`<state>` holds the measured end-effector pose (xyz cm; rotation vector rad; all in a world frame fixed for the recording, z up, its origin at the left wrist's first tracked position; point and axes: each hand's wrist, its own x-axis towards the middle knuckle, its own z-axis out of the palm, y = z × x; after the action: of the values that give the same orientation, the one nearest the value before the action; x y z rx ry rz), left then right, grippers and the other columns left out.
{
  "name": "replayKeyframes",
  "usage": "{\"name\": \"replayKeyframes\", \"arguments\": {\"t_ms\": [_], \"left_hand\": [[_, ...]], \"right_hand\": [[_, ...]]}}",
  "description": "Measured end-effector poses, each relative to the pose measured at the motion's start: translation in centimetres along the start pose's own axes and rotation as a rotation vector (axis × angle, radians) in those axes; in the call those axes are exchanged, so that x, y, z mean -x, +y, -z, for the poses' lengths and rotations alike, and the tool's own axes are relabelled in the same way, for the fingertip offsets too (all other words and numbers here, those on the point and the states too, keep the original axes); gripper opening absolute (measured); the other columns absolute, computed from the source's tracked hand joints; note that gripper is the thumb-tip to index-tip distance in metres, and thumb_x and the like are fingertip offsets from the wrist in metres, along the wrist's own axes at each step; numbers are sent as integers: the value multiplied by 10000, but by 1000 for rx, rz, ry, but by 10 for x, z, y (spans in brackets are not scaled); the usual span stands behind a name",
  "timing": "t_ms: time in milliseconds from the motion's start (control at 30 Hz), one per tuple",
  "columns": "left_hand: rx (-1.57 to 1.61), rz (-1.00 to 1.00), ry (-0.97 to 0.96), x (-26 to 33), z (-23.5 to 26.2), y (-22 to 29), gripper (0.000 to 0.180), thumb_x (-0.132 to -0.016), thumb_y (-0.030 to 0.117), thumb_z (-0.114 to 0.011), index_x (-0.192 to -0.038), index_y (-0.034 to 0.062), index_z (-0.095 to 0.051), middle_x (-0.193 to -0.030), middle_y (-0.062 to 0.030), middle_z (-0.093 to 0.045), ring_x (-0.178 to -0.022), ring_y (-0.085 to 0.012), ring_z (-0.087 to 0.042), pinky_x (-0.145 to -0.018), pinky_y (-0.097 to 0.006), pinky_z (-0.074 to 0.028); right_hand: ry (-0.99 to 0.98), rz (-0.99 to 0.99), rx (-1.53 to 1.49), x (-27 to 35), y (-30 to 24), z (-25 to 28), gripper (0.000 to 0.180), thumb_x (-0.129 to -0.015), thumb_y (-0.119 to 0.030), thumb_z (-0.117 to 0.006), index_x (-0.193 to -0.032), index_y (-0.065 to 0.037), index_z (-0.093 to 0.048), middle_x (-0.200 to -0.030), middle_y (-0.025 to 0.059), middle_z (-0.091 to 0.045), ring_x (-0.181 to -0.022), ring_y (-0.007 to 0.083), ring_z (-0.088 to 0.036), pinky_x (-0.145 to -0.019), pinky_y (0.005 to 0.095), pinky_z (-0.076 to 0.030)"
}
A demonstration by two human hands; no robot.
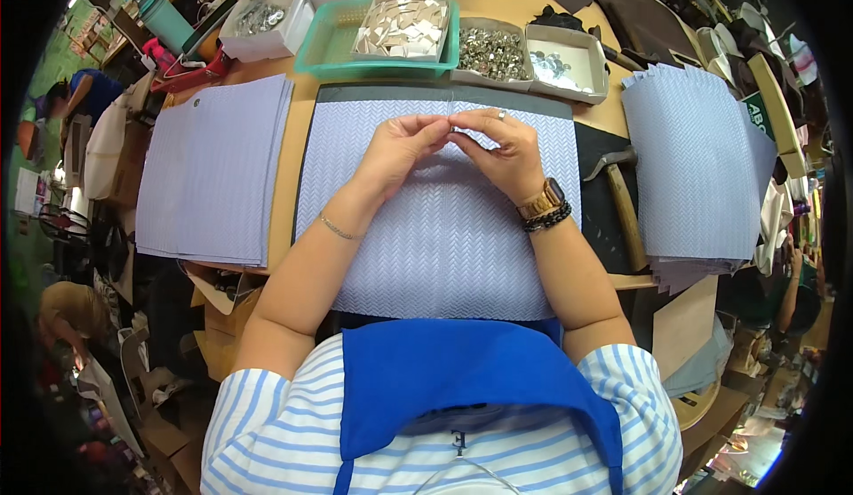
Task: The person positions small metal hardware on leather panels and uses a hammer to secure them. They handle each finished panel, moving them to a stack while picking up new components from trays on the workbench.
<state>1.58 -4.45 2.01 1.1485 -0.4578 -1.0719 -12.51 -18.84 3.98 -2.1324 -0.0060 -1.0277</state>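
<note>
Above the far part of a pale lavender sheet (435, 255) with a woven herringbone texture, my two hands meet fingertip to fingertip. My left hand (404, 150) is closed in a pinch of thumb and index finger. Facing it, my right hand (502, 148) pinches too, with a ring on one finger. Something small and dark, perhaps metal, shows between the fingertips, too tiny to name. The sheet lies over a dark board (382, 93) and drapes toward my lap. Right of the sheet, a hammer (626, 206) with a wooden handle rests on black material.
Stacks of similar lavender sheets lie at left (213, 175) and right (693, 175). Along the back stand a green basket (324, 46) with small beige pieces, a box of metal fittings (493, 51), a white box (577, 89) of shiny discs and another white box (284, 42).
</note>
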Motion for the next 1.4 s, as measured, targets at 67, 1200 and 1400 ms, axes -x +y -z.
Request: {"name": "replayKeyframes", "arguments": {"t_ms": [67,1200,1400], "left_hand": [[-52,-6,16,-3,-3,1,242,-1008,190,-738,-1168,8,-744,-1048,-43,-761,-900,-87,-682,-832,-224,-550],[-791,-340,-51,-49,17,23,311,-955,128,-721,-1252,59,-660,-950,-80,-744,-873,-134,-668,-830,-307,-527],[-802,-314,-58,-45,16,24,327,-957,90,-743,-1260,30,-638,-1097,-6,-690,-947,-73,-610,-868,-260,-515]], "right_hand": [[-1,-21,-12,3,6,2,287,-812,-6,-844,-1087,-66,-788,-1036,113,-785,-939,262,-764,-825,330,-610],[-82,-155,247,5,25,-5,140,-862,-126,-830,-978,-66,-781,-897,102,-771,-808,251,-737,-752,338,-593],[-106,-129,369,7,29,-5,143,-855,-175,-831,-969,-95,-799,-976,67,-792,-839,262,-731,-777,361,-585]]}}
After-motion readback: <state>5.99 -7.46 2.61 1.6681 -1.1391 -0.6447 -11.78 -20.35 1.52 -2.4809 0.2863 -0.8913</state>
